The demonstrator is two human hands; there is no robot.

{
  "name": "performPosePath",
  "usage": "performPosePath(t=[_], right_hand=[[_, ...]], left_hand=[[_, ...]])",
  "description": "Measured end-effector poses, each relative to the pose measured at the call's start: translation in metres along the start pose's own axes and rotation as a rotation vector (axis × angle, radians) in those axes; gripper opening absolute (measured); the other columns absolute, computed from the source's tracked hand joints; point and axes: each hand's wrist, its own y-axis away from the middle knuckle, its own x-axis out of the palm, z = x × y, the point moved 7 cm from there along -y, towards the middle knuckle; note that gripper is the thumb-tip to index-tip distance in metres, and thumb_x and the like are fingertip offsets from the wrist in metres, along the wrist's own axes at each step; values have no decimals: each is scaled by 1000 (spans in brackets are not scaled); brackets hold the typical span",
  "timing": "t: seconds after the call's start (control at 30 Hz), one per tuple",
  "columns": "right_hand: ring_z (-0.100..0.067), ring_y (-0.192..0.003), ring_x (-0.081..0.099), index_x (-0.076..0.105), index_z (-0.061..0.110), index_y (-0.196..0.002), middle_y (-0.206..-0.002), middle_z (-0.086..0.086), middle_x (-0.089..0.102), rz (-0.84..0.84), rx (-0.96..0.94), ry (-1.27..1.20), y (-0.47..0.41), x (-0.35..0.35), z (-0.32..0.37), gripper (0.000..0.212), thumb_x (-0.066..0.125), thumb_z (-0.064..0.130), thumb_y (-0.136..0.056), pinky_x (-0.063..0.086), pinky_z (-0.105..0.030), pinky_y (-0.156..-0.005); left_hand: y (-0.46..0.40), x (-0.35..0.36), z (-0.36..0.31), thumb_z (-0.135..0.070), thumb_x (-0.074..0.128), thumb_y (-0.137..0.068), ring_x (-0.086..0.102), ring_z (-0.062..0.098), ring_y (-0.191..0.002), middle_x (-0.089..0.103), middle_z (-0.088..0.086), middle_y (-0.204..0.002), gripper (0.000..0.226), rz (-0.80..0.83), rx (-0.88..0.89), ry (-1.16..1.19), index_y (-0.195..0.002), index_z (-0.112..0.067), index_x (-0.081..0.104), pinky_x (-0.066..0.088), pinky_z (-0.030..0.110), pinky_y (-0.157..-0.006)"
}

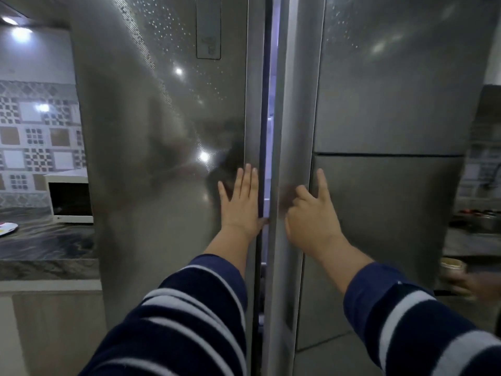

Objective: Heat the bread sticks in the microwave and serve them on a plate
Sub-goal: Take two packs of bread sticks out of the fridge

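A tall steel side-by-side fridge fills the view. Its left door (168, 147) stands ajar by a narrow gap (269, 131) that glows with bluish inside light. My left hand (240, 202) lies flat with straight fingers on the left door's edge, thumb tucked at the gap. My right hand (311, 213) rests on the right door (379, 185) beside its vertical handle strip (291, 147), index finger stretched up and the other fingers loosely curled, holding nothing. A white microwave (69, 198) stands on the counter at the left, door closed. No bread sticks are in view.
A dark marble counter (46, 248) runs left of the fridge, with a plate's rim (8, 229) at the left border. Patterned tiles cover the wall behind. At the right, a counter holds steel pots (485, 218), and a blurred hand holds a jar (454, 270).
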Motion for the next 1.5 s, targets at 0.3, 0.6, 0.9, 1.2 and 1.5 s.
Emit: performPosePath(t=[0.3, 0.6, 0.9, 1.2, 1.5], right_hand=[[-40, -144, 0, 9, 31, -150, -157, -11, 2, -87, 466, -293, 73, -75, -36, 63, 36, 44, -94, 8, -63, -113], [-31, -147, -13, 15, 22, -152, -160, -11, -10, -95, 548, -106, 131, -115, -94, 63, 30, 46, -96, -2, -63, -114], [-31, -146, -17, 5, 18, -153, -159, -12, -17, 16, 501, 18, 167, -116, -118, 67, 28, 46, -97, -5, -63, -112], [-33, -144, -23, -9, 29, -152, -157, -9, -24, 28, 528, -22, 184, -96, -138, 67, 24, 50, -98, -8, -61, -113], [-34, -143, -25, -18, 37, -148, -154, -8, -32, 39, 745, -26, 237, -72, -194, 70, 25, 54, -95, 2, -67, -112]], left_hand=[[74, -36, -60, -61, 33, -93, -30, 18, -141, -39, 0, -151, 92, 129, 230, 116, -136, -20, -37, -9, 62, -112], [126, -70, -137, -63, 29, -93, -35, 21, -139, -46, -1, -143, 86, 54, 476, 101, -129, -30, -43, -10, 65, -111], [113, -80, -123, -57, 16, -97, -29, 18, -142, -39, 0, -150, 77, 101, 285, 401, -145, -17, -30, -8, 61, -114], [124, -80, -193, -68, 16, -91, -22, 9, -144, -28, -11, -155, 82, 222, 553, 468, -146, -25, -27, -6, 60, -114], [149, -84, -283, -66, 36, -88, -12, 11, -147, -4, -8, -161, 83, 193, 797, 499, -152, -29, -2, -7, 57, -116]])
